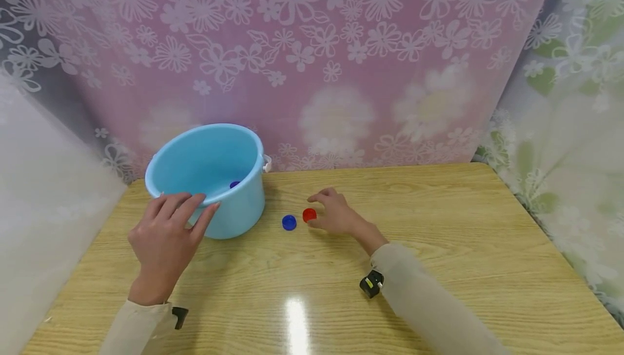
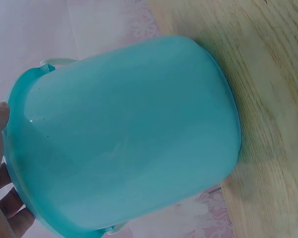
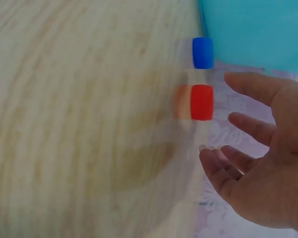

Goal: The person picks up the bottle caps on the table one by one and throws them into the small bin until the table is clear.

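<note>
A light blue bucket (image 1: 239, 211) stands on the left of the table. My left hand (image 1: 166, 233) holds its near rim, fingers over the edge and thumb along the outside; the left wrist view shows fingertips (image 2: 21, 222) at the rim of the bucket (image 2: 134, 134). A blue bottle cap (image 1: 234, 184) lies inside, partly hidden by the wall. To the bucket's right, a second blue bottle cap (image 1: 289, 222) and a red bottle cap (image 1: 309, 214) lie side by side. My right hand (image 1: 336, 214) hovers beside the red cap (image 3: 202, 102), thumb and fingers spread apart with nothing between them.
The wooden table (image 1: 439, 236) reaches back to a pink flowered curtain (image 1: 312, 62). Pale patterned cloth (image 1: 575, 154) hangs along the right side. A white handle joint (image 1: 267, 163) sticks out at the bucket's right rim.
</note>
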